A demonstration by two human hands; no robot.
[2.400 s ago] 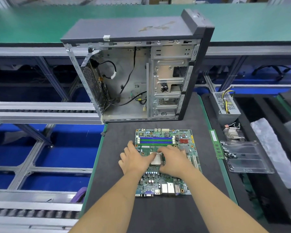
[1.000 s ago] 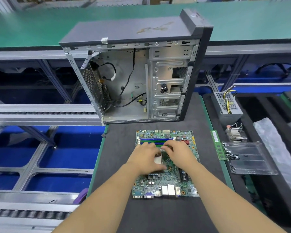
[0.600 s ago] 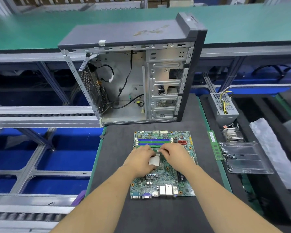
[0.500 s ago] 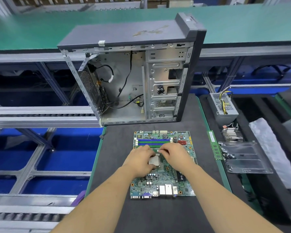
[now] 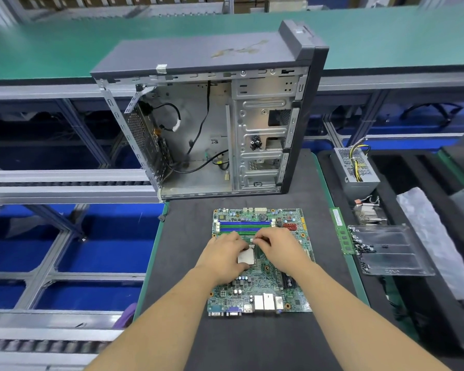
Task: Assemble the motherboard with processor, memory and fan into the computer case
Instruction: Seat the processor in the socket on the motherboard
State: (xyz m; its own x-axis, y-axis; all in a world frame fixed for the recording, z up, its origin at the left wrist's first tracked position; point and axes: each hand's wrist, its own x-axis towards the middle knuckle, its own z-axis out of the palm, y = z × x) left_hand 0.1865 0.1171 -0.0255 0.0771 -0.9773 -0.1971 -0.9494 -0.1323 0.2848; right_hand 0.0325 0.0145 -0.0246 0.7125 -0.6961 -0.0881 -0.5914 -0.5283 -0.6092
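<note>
Green motherboard (image 5: 261,279) lies flat under both hands. The left hand (image 5: 224,259) curls around the processor (image 5: 246,257); the right hand (image 5: 277,250) pinches something small beside it. A crooked push could bend pins.

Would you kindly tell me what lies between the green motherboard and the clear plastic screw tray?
In the head view, a green memory stick lies between the green motherboard and the clear plastic screw tray.
</note>
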